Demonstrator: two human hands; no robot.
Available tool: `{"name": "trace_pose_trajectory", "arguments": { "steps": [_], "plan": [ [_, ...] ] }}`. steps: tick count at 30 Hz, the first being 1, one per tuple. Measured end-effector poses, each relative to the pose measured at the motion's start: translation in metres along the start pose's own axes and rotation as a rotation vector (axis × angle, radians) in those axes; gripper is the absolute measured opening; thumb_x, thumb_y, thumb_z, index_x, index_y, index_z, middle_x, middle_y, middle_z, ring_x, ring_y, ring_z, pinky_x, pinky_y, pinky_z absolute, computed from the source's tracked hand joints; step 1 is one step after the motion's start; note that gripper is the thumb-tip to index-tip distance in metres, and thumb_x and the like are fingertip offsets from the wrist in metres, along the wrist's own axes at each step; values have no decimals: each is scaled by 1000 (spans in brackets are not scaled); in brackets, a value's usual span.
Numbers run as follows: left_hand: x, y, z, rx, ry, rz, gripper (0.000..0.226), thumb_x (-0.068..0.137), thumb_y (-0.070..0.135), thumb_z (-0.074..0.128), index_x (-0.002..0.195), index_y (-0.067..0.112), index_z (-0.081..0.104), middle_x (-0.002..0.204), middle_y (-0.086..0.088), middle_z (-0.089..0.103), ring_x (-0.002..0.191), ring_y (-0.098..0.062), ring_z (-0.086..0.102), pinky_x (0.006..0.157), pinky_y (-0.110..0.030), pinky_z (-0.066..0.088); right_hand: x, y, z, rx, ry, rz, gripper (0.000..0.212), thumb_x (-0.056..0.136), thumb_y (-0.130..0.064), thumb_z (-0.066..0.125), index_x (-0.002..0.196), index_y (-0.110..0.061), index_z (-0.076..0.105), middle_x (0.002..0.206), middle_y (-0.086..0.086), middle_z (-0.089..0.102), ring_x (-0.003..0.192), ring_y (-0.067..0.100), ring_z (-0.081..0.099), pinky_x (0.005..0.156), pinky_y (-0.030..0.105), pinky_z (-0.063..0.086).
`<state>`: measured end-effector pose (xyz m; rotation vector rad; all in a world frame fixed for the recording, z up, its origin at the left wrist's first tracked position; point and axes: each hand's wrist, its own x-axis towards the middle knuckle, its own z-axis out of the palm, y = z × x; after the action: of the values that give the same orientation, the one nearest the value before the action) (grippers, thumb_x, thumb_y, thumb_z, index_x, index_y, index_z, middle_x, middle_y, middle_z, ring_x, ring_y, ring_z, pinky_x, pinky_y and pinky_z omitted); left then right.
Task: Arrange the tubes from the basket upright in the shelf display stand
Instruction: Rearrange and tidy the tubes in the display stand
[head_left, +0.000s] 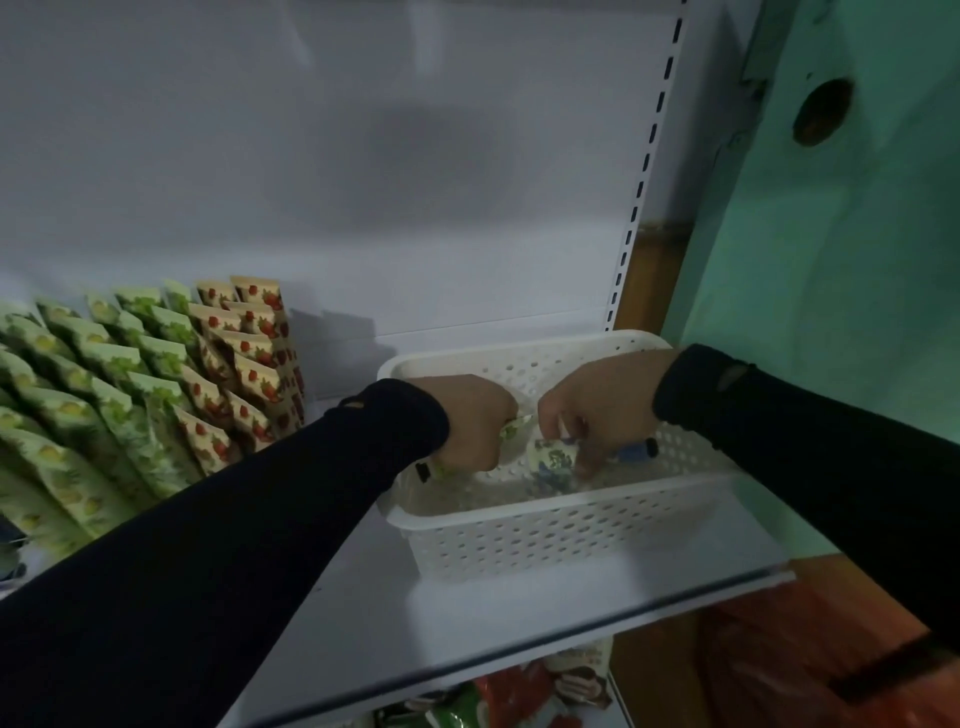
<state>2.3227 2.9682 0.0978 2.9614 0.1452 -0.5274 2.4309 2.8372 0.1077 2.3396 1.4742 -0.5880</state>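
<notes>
A single head-worn view looks forward and down from close above the shelf (467, 613), facing its back panel (363, 156), with the shelf's right front corner low right.
</notes>
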Motion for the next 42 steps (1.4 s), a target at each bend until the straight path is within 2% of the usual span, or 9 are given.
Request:
{"name": "trace_pose_trajectory", "arguments": {
  "steps": [3, 7, 13, 18, 22, 27, 31, 37, 42],
  "plan": [
    [-6, 1, -6, -55, 95, 23, 4, 87, 10, 55, 90, 11, 55, 82, -1, 55, 69, -15, 48, 56, -24, 35, -8, 1, -5, 43, 88, 5, 30, 86, -45, 68, 106, -32, 51, 93, -13, 51, 93, 14, 51, 89, 32, 47],
    [-23, 5, -25, -297, 357, 9, 6, 88, 11, 55, 94, 10, 53, 84, 1, 53, 71, -13, 48, 56, -25, 34, -36, 4, -21, 255, 260, 30, 35, 91, -42, 64, 122, -27, 57, 109, -9, 60, 95, 10, 54, 74, 17, 42],
    [-74, 10, -43, -770, 546, 7, 19, 93, 10, 51, 111, 6, 55, 106, -12, 66, 94, -27, 67, 77, -44, 58, -73, -4, -35, 743, 567, -8, 19, 95, -28, 61, 107, -12, 60, 92, 4, 66, 90, 19, 69, 83, 24, 58],
    [-137, 9, -42, -952, 663, 13, 16, 97, 12, 51, 111, 15, 57, 103, -9, 67, 81, -17, 66, 69, -37, 56, -99, -42, -41, 1152, 715, -125, 20, 99, -14, 53, 115, -10, 63, 104, 3, 74, 96, 15, 71, 85, 27, 58],
    [-190, -2, -30, -1005, 758, -9, 12, 96, 14, 53, 108, 14, 58, 101, -10, 69, 78, -15, 68, 60, -31, 53, -116, -88, -44, 1285, 751, -204, 24, 99, -12, 52, 120, -6, 62, 110, 9, 73, 92, 13, 71, 78, 22, 59],
    [-242, -26, 6, -968, 875, -29, 14, 97, 17, 56, 103, 9, 46, 79, -16, 58, 49, -9, 53, 42, -22, 37, -118, -159, -46, 1308, 686, -359, 27, 93, -16, 63, 119, -7, 62, 102, 10, 73, 87, 16, 70, 74, 24, 59],
    [-268, -48, 33, -1063, 950, -7, 30, 88, 26, 72, 109, 10, 57, 72, 7, 60, 59, -12, 54, 49, -20, 41, -104, -215, -51, 1374, 673, -389, 41, 86, -22, 73, 120, -11, 53, 93, 5, 72, 75, 11, 71, 67, 25, 59],
    [-295, -68, 55, -1154, 977, -14, 27, 82, 18, 78, 97, 4, 60, 71, -1, 67, 51, -9, 56, 44, -20, 40, -70, -271, -47, 1406, 728, -331, 53, 76, -38, 82, 107, -9, 50, 108, 14, 68, 89, 22, 73, 71, 41, 62],
    [-300, -91, 74, -1200, 950, -101, 14, 86, 15, 73, 93, 8, 62, 60, 3, 63, 52, -17, 51, 39, -25, 35, -61, -289, -44, 1405, 636, -342, 46, 90, -39, 66, 116, -5, 49, 112, 15, 63, 80, 23, 72, 63, 28, 59]
  ]
}}
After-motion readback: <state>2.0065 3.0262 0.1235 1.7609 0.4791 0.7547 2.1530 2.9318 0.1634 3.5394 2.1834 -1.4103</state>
